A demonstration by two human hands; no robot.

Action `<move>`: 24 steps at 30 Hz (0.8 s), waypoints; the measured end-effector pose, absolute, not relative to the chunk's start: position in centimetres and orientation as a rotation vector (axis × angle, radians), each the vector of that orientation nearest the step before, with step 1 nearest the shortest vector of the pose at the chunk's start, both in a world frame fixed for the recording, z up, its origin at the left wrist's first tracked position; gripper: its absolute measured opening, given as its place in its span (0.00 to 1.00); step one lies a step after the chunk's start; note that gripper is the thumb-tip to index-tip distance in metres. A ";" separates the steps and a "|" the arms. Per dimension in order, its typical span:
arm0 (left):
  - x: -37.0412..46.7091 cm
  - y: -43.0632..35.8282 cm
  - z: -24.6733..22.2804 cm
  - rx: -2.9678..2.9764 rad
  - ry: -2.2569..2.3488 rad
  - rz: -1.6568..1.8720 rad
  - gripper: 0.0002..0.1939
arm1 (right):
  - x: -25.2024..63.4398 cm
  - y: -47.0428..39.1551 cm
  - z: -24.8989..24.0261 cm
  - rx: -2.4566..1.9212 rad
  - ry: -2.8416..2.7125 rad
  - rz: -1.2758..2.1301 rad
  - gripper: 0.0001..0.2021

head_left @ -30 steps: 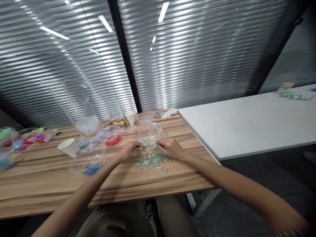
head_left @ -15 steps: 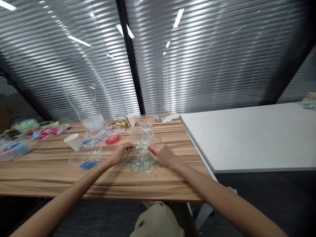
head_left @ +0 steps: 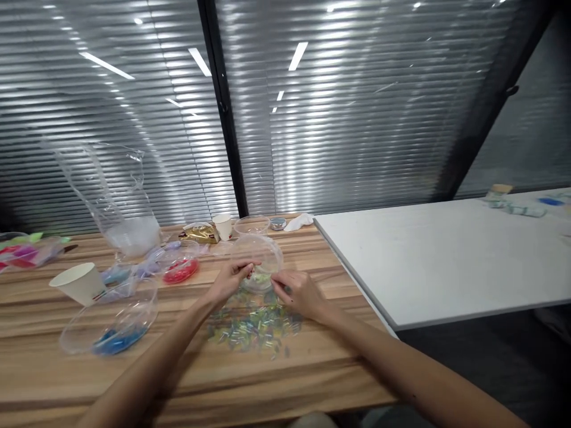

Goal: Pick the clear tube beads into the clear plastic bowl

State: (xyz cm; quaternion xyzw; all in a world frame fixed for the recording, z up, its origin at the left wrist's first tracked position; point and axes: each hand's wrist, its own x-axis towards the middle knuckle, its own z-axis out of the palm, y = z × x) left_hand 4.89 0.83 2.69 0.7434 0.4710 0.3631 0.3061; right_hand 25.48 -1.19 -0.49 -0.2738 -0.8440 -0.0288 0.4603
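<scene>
A clear round plastic tub [head_left: 273, 248] stands on the wooden table between my hands, with some pale yellow-green pieces [head_left: 262, 277] low in it. My left hand [head_left: 232, 279] is closed at the tub's left side, thumb against bent fingers, its index finger reaching over the tub. On the right, my right hand [head_left: 298, 291] has thumb and fingertips pinched together at the tub's edge. Whatever is in either pinch is too small to make out. Just in front of the tub lies a loose spread of small glassy tube beads [head_left: 256, 327], yellow, green and blue.
To the left are a tilted paper cup [head_left: 80, 284], a clear tub with blue beads [head_left: 119, 339], red beads [head_left: 181, 270] and a clear bag [head_left: 131, 235]. Behind stand another paper cup [head_left: 222, 226], a gold packet [head_left: 199, 233] and a white tissue [head_left: 298, 222]. A white table [head_left: 428, 255] adjoins on the right.
The camera has come closer to the table and swung right, so things look larger. My hands stay by the tub, with my left index finger now stretched further over it.
</scene>
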 end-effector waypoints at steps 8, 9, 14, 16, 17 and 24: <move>4.1 0.0 1.8 2.399 1.151 1.082 0.12 | 25.3 -1.9 -0.4 -0.643 -2.087 -0.070 0.07; 3.8 -0.1 1.5 2.507 1.157 1.070 0.13 | 25.3 -2.0 -0.4 -0.645 -2.096 -0.074 0.07; 2.7 -0.2 0.3 2.856 1.177 0.915 0.15 | 25.2 -2.5 -0.1 -0.637 -2.129 -0.116 0.08; 2.6 -0.1 0.1 2.919 1.185 0.906 0.14 | 25.2 -2.6 0.0 -0.630 -2.133 -0.122 0.08; 2.7 -0.1 0.0 2.946 1.192 0.913 0.14 | 25.2 -2.7 0.0 -0.628 -2.139 -0.126 0.08; 2.6 -0.6 0.9 2.984 1.171 1.047 0.10 | 25.3 -2.9 0.1 -0.618 -2.169 -0.156 0.09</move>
